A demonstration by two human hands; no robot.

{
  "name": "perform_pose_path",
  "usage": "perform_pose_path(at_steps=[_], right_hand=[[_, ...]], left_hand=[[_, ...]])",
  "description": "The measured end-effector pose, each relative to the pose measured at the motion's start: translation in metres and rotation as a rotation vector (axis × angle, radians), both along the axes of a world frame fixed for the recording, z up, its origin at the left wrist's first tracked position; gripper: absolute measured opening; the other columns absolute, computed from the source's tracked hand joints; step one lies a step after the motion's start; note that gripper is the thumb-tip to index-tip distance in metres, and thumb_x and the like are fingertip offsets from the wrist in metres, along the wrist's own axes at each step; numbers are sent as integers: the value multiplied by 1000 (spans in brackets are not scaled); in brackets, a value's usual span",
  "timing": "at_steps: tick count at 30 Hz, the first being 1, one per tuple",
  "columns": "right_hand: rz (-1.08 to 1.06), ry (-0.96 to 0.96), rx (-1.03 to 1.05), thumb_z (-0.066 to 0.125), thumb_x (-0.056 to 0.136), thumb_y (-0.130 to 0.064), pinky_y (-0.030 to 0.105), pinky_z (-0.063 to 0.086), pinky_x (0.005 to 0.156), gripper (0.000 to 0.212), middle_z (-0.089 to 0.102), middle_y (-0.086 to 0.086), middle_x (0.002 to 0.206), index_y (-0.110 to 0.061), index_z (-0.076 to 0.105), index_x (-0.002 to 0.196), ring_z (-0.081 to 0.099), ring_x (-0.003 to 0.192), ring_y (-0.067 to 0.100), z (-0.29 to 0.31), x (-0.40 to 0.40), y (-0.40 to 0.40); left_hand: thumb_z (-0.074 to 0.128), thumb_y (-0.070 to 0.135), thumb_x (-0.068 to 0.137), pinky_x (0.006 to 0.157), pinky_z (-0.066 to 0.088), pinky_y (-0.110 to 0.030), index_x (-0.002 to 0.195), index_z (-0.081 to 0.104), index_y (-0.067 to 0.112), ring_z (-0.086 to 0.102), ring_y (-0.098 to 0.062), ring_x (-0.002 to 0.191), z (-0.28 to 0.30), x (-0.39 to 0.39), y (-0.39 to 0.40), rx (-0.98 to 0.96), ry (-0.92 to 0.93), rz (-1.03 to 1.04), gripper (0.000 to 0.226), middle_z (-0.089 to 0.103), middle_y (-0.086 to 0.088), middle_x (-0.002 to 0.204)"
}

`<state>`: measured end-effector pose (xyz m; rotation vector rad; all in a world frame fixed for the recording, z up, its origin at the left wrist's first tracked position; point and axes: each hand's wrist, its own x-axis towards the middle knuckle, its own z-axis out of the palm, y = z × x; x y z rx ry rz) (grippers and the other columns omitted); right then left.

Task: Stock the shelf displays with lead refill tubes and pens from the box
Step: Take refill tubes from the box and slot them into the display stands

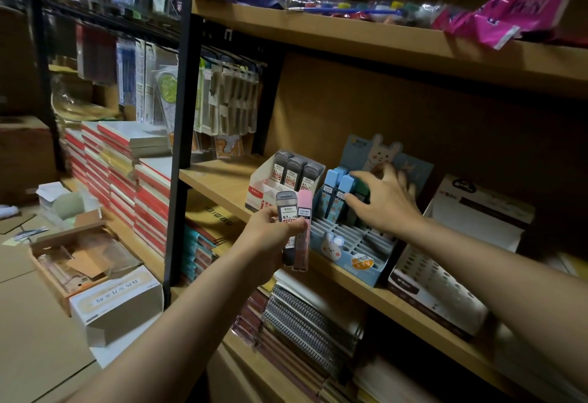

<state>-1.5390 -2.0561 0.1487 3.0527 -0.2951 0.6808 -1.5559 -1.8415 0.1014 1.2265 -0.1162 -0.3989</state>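
My left hand (270, 237) grips two lead refill tubes upright in front of the shelf: a dark grey tube (287, 211) and a pink tube (303, 230). My right hand (381, 200) reaches into the blue bunny display (353, 253) on the middle shelf, its fingers curled on a green tube (361, 191) that stands beside two blue tubes (337, 192) in the grid slots. To the left stands a white display (264, 188) with three dark grey tubes (294, 172).
A white-and-brown perforated pen display (445, 278) stands right of the bunny display. On the shelf below lie spiral notebooks (305, 323). Open cardboard boxes (86, 256) sit at lower left, red-edged pads (127, 180) stacked behind. The upper shelf (350, 33) carries packets.
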Motion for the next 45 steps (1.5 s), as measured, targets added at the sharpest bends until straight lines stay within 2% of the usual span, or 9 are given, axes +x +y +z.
perform_pose_path(at_steps=[8,15,19,21,24,28,35,39,45], right_hand=[[43,55,-48,45,91,-62,57,14,112,49,25,10,150,-53,36,139,19,139,35,1,6,16],[73,-17,82,56,90,-54,53,18,113,60,29,9,148,-44,33,144,22,139,34,8,1,23],[348,-185,407,60,94,-28,13,46,82,37,57,-1,117,-28,53,130,59,106,14,6,-24,25],[417,-115,652,61,95,-24,15,55,69,33,64,0,100,-24,56,127,68,86,12,0,-38,32],[473,0,880,68,90,-16,32,61,73,38,67,7,99,-21,57,127,72,81,18,-11,-55,43],[466,-13,831,75,81,-5,34,61,73,35,72,12,94,-23,62,108,73,81,20,-9,-66,46],[259,-242,718,79,77,-5,33,60,71,30,66,4,96,-18,58,94,68,90,22,45,-70,-10],[188,-299,270,80,78,-17,16,47,65,28,62,-8,90,-23,59,95,59,77,1,52,-66,-35],[229,-231,143,77,81,-13,10,36,64,26,58,-7,88,-23,55,92,58,83,10,28,-51,-37]], left_hand=[[60,4,92,70,53,-45,123,52,7,60,-35,107,2,-4,3,-7,7,-13,32,59,-18,119],[60,4,91,72,53,-46,121,53,8,60,-34,106,2,-5,6,-14,-2,-6,30,59,-18,119],[60,4,91,71,54,-44,121,53,7,61,-33,105,3,-6,3,-6,-31,-5,31,62,-17,115],[61,5,91,76,53,-47,120,54,7,61,-31,104,1,-8,1,2,-59,-26,31,62,-16,115],[62,7,90,88,52,-53,122,55,7,64,-31,103,-1,-12,-4,12,-102,-87,32,63,-15,115],[59,9,91,92,50,-57,122,56,10,65,-31,105,-4,-17,-14,-5,-124,-170,31,64,-16,116],[41,-1,99,59,59,-29,121,52,12,72,-13,70,-13,-11,-22,-108,-62,-190,28,65,-13,96],[47,-5,94,76,59,-33,118,54,16,72,-17,85,-17,-9,-25,-47,-93,-216,33,65,-13,106],[56,3,92,89,56,-45,117,60,15,68,-26,102,-24,-9,-35,60,-195,-130,27,65,-12,118]])
